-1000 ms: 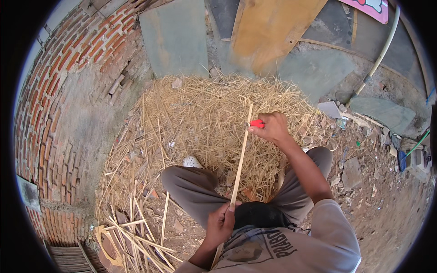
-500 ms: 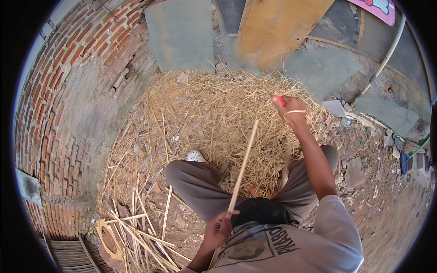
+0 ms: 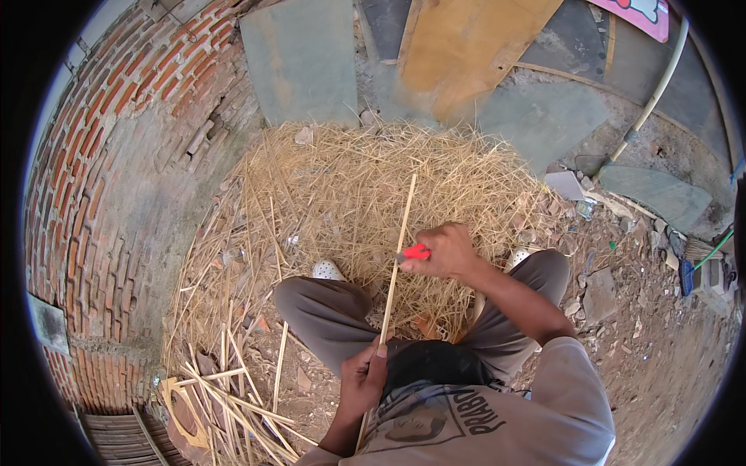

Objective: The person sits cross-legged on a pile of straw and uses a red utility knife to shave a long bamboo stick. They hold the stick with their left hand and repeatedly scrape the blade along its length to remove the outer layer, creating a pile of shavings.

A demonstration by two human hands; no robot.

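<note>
A long, thin bamboo strip (image 3: 406, 217) slants up and away from my lap, its far end over the straw-coloured shavings. My left hand (image 3: 363, 377) is closed around its lower part, thumb on top, near my waist. A short piece of the strip shows below that hand, against my shirt. In my right hand (image 3: 448, 252) is a red-handled knife (image 3: 416, 252), its dark tip against the strip's middle. The fingers wrap the handle, and the blade is mostly hidden.
A wide heap of curly shavings (image 3: 342, 186) covers the ground ahead. Several cut strips (image 3: 241, 412) lie in a pile at my lower left. A brick wall (image 3: 85, 233) stands on the left; grey and tan panels (image 3: 299, 70) lean ahead. Rubble (image 3: 602, 299) lies at right.
My right hand has come back toward me and left, from beyond the strip's far end to its middle, with the knife. The strip now stands more upright in the picture; my left hand keeps its hold.
</note>
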